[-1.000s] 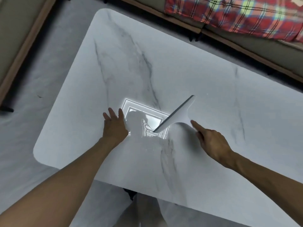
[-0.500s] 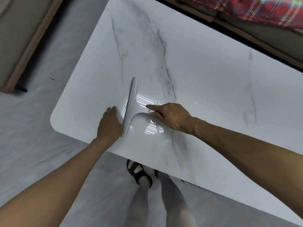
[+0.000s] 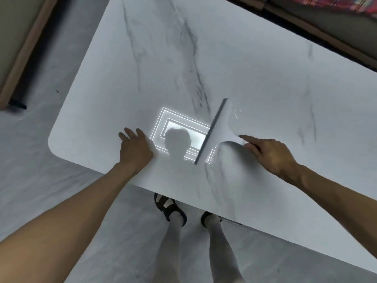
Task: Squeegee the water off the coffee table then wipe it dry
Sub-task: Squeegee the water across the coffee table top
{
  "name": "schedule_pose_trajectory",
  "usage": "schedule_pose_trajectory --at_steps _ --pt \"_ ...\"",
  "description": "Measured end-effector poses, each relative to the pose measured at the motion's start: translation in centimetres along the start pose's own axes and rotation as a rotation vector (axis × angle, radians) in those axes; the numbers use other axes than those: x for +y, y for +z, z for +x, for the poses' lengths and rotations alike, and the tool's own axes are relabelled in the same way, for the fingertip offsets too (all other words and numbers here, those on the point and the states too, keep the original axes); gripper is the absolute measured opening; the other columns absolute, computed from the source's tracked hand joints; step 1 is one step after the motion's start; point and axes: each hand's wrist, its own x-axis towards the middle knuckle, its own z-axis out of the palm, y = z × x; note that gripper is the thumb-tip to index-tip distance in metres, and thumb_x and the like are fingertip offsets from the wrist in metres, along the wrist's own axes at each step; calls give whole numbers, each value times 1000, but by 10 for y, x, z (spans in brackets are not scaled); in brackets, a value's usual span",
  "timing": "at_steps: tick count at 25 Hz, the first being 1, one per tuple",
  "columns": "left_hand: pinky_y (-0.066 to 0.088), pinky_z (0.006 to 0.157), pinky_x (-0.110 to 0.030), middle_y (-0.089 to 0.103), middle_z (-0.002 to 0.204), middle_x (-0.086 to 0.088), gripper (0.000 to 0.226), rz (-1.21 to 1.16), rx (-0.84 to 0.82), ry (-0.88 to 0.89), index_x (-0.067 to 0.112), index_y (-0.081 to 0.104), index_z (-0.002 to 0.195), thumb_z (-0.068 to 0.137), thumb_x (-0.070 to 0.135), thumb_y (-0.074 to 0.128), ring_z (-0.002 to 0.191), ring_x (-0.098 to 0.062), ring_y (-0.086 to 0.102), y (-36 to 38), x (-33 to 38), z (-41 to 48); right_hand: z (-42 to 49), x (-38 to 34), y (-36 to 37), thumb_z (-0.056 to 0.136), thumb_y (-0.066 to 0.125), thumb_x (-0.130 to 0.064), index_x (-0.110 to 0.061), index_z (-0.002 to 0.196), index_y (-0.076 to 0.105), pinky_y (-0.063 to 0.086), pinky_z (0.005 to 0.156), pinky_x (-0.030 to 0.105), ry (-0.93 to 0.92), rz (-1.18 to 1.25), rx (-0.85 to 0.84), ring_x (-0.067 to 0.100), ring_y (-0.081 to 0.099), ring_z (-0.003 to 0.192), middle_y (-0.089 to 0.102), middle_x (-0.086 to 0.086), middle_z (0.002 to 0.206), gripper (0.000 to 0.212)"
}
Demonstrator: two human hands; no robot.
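Note:
The coffee table (image 3: 255, 64) has a glossy white marble top with grey veins. A white squeegee (image 3: 219, 132) with a grey blade stands on it near the front edge, the blade running from upper right to lower left. My right hand (image 3: 269, 152) grips the squeegee's handle from the right, forefinger stretched along it. A few thin streaks of water (image 3: 236, 114) glint just right of the blade's far end. My left hand (image 3: 135, 148) rests flat on the table to the left of the blade, fingers apart, holding nothing.
A bright ceiling-light reflection (image 3: 179, 137) with a head's shadow lies between my hands. A sofa's wooden base (image 3: 318, 31) with a plaid blanket (image 3: 346, 5) runs along the far side. Another wooden-edged piece (image 3: 22, 58) stands at left. My feet in sandals (image 3: 169, 207) are under the front edge.
The squeegee swept left to my left hand half a second ago, and is now back out to the right. My left hand stayed put on the table.

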Motion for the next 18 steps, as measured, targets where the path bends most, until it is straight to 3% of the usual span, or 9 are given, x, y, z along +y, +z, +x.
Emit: schedule_pose_trajectory --at_steps 2,4,6,8,11,14,16,18 --pt "33 107 -56 16 152 -33 64 -23 -16 -45 2 22 148 89 13 44 137 -53 24 -9 3 2 -21 27 -10 99 29 -53 -57 131 42 42 71 31 78 -20 21 23 64 101 70 -13 115 35" --pt "35 105 -54 17 151 -36 59 -13 -12 -18 -1 23 147 91 8 38 137 -55 22 -13 1 0 -26 31 -18 98 29 -56 -59 129 42 40 69 30 92 -24 36 22 64 101 70 -14 114 34" --pt "42 94 -47 34 142 -31 50 -99 43 30 -1 36 136 86 1 37 130 -50 34 -13 -7 -5 -16 5 -21 98 31 -57 -61 130 42 41 72 30 36 20 28 20 63 106 68 -18 117 34" --pt "39 84 -36 48 129 -19 46 -229 109 27 5 43 126 81 -1 41 117 -39 48 -13 -18 -15 3 -46 -10 98 32 -56 -58 132 43 45 80 32 -116 30 -28 20 61 111 65 -16 125 36" --pt "40 93 -37 47 135 -14 50 -299 145 -32 9 40 135 85 1 43 120 -33 49 -8 -32 -32 22 -136 31 99 31 -54 -55 136 41 47 89 36 -381 21 -172 20 59 116 62 -11 129 39" --pt "45 86 -38 52 119 -12 36 -294 118 -51 10 45 124 89 7 40 111 -32 53 3 -37 -45 23 -187 71 100 29 -52 -51 137 43 42 82 32 -510 -21 -256 22 58 113 65 -3 121 39" --pt "47 89 -43 49 119 -14 41 -232 70 -35 8 40 130 88 5 40 112 -32 49 13 -34 -51 15 -177 79 100 27 -51 -51 138 41 37 76 30 -521 -55 -248 22 60 110 66 -3 118 40" --pt "45 95 -46 41 130 -21 55 -173 17 -36 5 29 140 86 1 41 122 -36 41 21 -31 -54 4 -142 74 99 25 -54 -59 137 35 41 75 32 -475 -63 -209 21 61 110 64 -9 123 39"
